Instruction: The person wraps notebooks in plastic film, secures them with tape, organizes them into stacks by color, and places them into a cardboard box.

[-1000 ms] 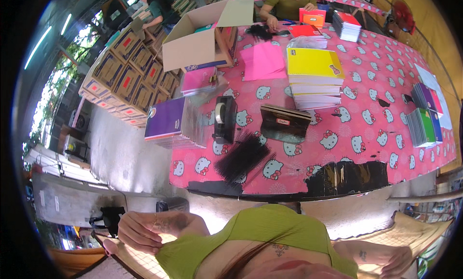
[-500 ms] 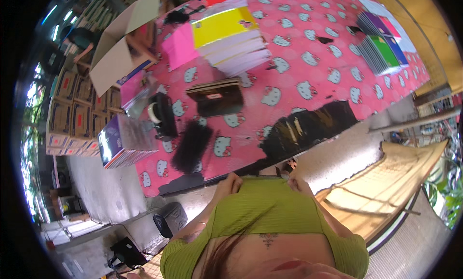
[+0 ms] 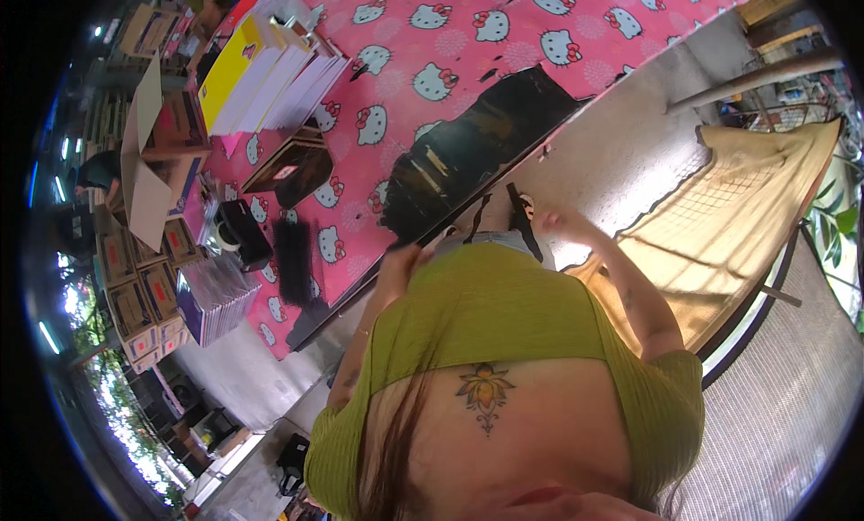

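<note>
My left hand [image 3: 401,267] is beside the left side of my green top [image 3: 504,296], close to the table's front edge. Its fingers are blurred and partly hidden, so I cannot tell whether they hold the fabric. My right hand [image 3: 560,224] hangs in the air off the right side of the top, smeared by motion. No object shows clearly in it. Nearest on the table lie a black brush-like block [image 3: 292,262], a black tape dispenser [image 3: 241,235] and a dark open wooden box [image 3: 292,167].
A pink patterned cloth [image 3: 346,242] covers the table, with a bare black patch [image 3: 477,143] along the front. Stacked notebooks [image 3: 270,80] and a purple-covered stack [image 3: 216,300] stand left, near an open carton [image 3: 171,166] and piled boxes [image 3: 144,291]. A tan sheet [image 3: 720,224] hangs right.
My right hand has left the hem of the top and moved out to the right. My left hand has shifted toward my side. The view has turned, so the table's things appear farther left.
</note>
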The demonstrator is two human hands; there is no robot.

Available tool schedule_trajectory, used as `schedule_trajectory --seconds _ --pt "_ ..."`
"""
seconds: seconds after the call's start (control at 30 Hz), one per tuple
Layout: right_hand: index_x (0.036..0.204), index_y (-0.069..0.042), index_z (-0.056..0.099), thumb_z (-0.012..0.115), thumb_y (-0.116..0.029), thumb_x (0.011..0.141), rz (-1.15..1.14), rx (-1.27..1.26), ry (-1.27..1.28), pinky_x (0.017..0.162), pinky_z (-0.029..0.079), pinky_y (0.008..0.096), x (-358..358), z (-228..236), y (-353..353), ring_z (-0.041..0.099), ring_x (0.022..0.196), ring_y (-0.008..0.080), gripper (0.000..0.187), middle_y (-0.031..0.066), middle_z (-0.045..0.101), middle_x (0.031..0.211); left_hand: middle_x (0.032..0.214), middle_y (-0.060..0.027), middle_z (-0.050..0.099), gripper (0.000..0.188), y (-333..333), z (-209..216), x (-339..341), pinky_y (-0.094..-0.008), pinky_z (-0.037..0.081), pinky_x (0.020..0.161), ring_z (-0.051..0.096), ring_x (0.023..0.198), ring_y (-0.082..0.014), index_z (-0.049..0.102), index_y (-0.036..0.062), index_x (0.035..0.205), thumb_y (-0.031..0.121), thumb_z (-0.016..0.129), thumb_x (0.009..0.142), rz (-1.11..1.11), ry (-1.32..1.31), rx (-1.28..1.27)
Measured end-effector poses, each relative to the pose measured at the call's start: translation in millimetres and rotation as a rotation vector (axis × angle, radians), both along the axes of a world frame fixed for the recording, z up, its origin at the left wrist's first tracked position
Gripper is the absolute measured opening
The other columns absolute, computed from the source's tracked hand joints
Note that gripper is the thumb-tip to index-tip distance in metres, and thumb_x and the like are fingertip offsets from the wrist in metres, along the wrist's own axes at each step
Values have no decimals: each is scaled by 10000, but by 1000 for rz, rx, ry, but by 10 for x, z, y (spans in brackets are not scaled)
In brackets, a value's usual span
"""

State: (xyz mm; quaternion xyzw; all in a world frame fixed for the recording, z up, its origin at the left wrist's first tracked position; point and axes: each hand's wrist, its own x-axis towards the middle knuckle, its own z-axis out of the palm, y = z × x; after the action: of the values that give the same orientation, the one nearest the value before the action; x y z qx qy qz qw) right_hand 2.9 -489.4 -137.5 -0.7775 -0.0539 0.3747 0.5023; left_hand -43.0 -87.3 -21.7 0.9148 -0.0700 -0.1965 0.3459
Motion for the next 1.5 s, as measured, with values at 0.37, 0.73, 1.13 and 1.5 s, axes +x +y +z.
schedule_trajectory --seconds 0.37,0.73,1.13,1.5 --pt "1064 -151 583 647 -382 879 -1372 538 441 520 464 345 2105 -2130 -799 563 582 146 303 -8 591 725 1464 -315 315 675 -1589 -164 2067 -588 273 1100 320 1329 -515 410 53 1456 378 641 910 -217 -488 242" --pt "1271 -79 415 749 -396 820 -1767 914 257 780 522 344 2990 -3656 -772 612 930 206 644 113 595 1079 1503 -276 309 673 -1758 -239 2018 -619 215 1130 263 1402 -481 447 25 1405 384 656 875 -190 -375 418" --pt "1273 -40 400 787 -383 796 -1894 911 341 834 517 347 2495 -3453 -24 600 996 224 704 142 569 1151 1506 -269 316 635 -1766 -212 2037 -622 234 1109 271 1391 -496 460 22 1392 363 654 893 -144 -364 359" --pt "1346 49 329 891 -373 709 -2040 664 72 993 451 398 2096 -2415 -75 545 1153 276 948 184 520 1284 1467 -259 383 569 -1343 -299 1801 -574 274 1114 355 1360 -455 500 -10 1349 301 665 902 -129 -426 -23"
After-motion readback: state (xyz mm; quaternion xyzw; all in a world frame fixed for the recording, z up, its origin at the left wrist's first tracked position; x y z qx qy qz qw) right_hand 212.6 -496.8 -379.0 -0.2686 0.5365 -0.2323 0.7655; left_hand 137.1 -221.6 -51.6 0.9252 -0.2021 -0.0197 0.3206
